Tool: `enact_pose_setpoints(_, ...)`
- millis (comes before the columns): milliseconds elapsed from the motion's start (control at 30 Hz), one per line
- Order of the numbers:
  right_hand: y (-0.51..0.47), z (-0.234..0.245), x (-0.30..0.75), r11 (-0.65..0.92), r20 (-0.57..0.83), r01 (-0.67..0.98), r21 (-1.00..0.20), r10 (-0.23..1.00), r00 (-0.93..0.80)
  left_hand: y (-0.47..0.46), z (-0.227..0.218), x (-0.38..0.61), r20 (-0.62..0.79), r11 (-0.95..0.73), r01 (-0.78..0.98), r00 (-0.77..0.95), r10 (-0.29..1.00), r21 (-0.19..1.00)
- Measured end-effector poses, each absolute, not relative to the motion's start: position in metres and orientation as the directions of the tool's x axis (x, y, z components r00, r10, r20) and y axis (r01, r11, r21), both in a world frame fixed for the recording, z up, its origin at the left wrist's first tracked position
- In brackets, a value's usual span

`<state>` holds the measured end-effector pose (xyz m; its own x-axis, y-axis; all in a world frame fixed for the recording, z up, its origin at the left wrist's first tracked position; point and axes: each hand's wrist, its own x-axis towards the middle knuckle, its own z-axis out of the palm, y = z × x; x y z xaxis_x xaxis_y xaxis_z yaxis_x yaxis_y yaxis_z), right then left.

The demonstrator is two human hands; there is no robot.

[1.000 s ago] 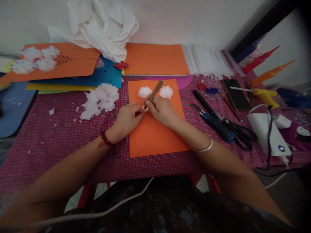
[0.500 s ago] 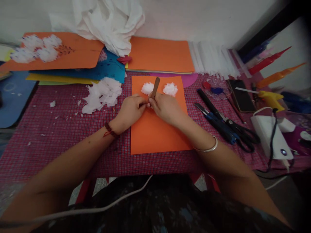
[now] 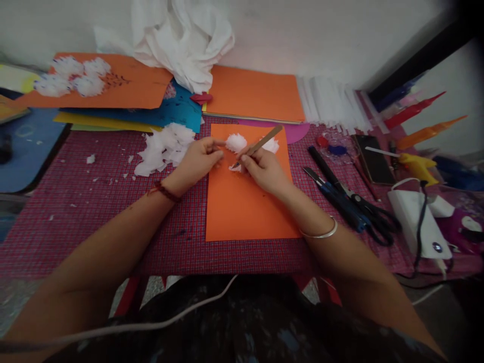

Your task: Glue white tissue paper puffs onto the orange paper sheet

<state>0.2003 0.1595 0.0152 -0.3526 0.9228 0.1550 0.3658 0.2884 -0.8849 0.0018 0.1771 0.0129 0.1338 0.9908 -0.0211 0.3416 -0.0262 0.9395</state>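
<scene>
An orange sheet of paper (image 3: 249, 212) lies in front of me with two fluffy white paper puffs (image 3: 236, 143) near its far edge; the right one is partly hidden. My right hand (image 3: 264, 169) grips a flat brown stick (image 3: 269, 138), slanted, its lower end at a small white paper piece (image 3: 235, 168) on the sheet. Over the sheet's left edge hovers my left hand (image 3: 202, 160), thumb and fingers apart with nothing visible between them. Beside it sits a heap of cut white paper pieces (image 3: 162, 151).
Scissors (image 3: 372, 212) and a blue cutter (image 3: 336, 196) lie to the right, near a phone (image 3: 372, 159), a yellow glue gun (image 3: 418, 164) and a white power box (image 3: 418, 222). Behind are an orange paper stack (image 3: 257, 93), white strips (image 3: 333, 103) and a decorated orange card (image 3: 139, 85).
My left hand has drawn back left from my right hand and opened. The brown stick has tilted from near upright to a rightward slant. The view has shifted slightly.
</scene>
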Motion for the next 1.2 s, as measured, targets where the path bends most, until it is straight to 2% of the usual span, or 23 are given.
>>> enact_pose_setpoints(67,0.159,0.014,0.200,0.303,0.152,0.388,-0.871,0.915,-0.373,0.180,0.023,-0.012,-0.029,0.017,0.221,0.048,0.998,0.975)
enact_pose_setpoints(133,0.157,0.014,0.201,0.321,0.167,0.444,-0.837,0.921,-0.352,0.180,0.037,-0.031,0.032,-0.020,0.184,-0.061,0.998,0.983)
enact_pose_setpoints(200,0.156,0.015,0.202,0.333,0.186,0.505,-0.797,0.929,-0.319,0.180,0.053,-0.052,0.108,-0.072,0.225,-0.153,0.982,0.972)
enact_pose_setpoints(267,0.155,0.016,0.204,0.334,0.195,0.546,-0.769,0.935,-0.297,0.178,0.066,-0.069,0.157,-0.092,0.348,-0.163,0.974,0.933)
enact_pose_setpoints(333,0.155,0.017,0.204,0.329,0.190,0.562,-0.759,0.937,-0.292,0.177,0.074,-0.081,0.128,-0.088,0.546,-0.035,0.991,0.833)
enact_pose_setpoints(400,0.155,0.018,0.204,0.326,0.183,0.568,-0.756,0.938,-0.296,0.176,0.077,-0.087,0.006,-0.128,0.744,0.165,0.986,0.656)
enact_pose_setpoints(467,0.154,0.018,0.203,0.327,0.182,0.563,-0.759,0.937,-0.298,0.177,0.074,-0.088,-0.114,-0.216,0.859,0.300,0.947,0.464)
enact_pose_setpoints(533,0.154,0.017,0.203,0.328,0.184,0.556,-0.764,0.936,-0.299,0.178,0.069,-0.087,-0.139,-0.275,0.903,0.335,0.932,0.331)
enact_pose_setpoints(600,0.154,0.016,0.204,0.332,0.189,0.549,-0.767,0.935,-0.301,0.179,0.065,-0.086,-0.120,-0.275,0.923,0.315,0.941,0.267)
enact_pose_setpoints(1067,0.155,0.014,0.203,0.315,0.178,0.552,-0.772,0.941,-0.287,0.181,0.066,-0.085,-0.116,-0.196,0.940,0.236,0.965,0.281)
enact_pose_setpoints(1200,0.155,0.013,0.202,0.321,0.188,0.545,-0.775,0.939,-0.286,0.182,0.060,-0.082,-0.085,-0.260,0.946,0.280,0.956,0.191)
